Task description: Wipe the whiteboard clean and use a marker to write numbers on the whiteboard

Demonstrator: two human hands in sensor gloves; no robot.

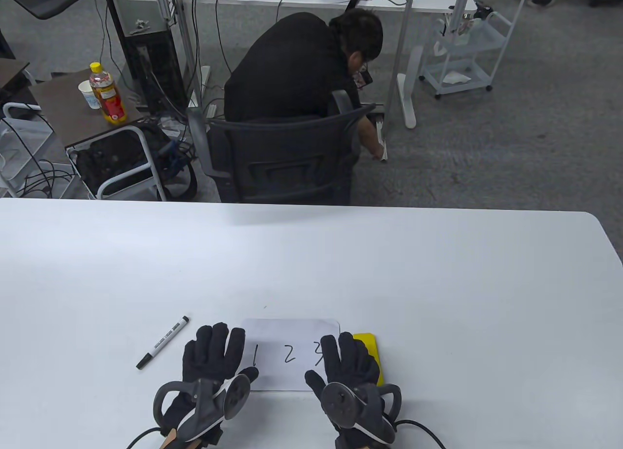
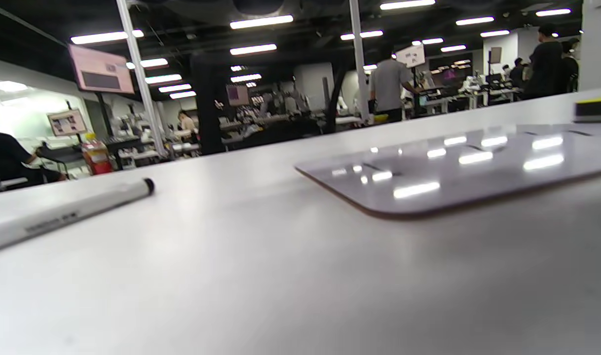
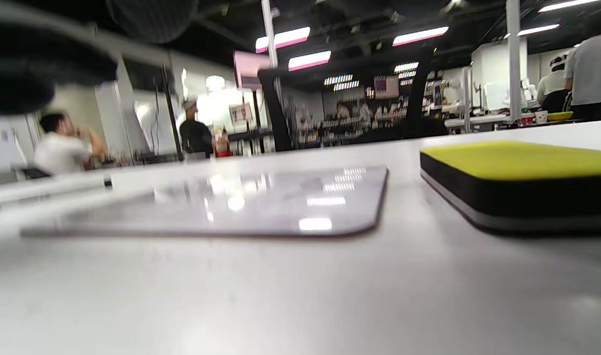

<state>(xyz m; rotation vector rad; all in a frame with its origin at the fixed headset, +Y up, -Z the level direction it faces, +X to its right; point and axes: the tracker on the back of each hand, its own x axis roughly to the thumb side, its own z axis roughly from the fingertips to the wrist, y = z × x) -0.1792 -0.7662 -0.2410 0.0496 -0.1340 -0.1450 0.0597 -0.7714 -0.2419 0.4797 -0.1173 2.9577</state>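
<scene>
A small whiteboard (image 1: 292,342) lies flat near the table's front edge with 1, 2 and 3 written on it in black. My left hand (image 1: 214,359) lies flat, fingers straight, on the table at the board's left edge. At the board's right edge my right hand (image 1: 348,364) lies flat and covers part of a yellow and black eraser (image 1: 372,349). A capped white marker (image 1: 163,342) lies left of my left hand, apart from it. The left wrist view has the marker (image 2: 63,212) and whiteboard (image 2: 458,172); the right wrist view has the whiteboard (image 3: 261,202) and eraser (image 3: 522,182).
The white table (image 1: 340,264) stretches wide beyond the board. Behind its far edge a person (image 1: 302,69) in black bends over from an office chair (image 1: 282,161). A side cart (image 1: 112,127) with a bottle stands at the back left.
</scene>
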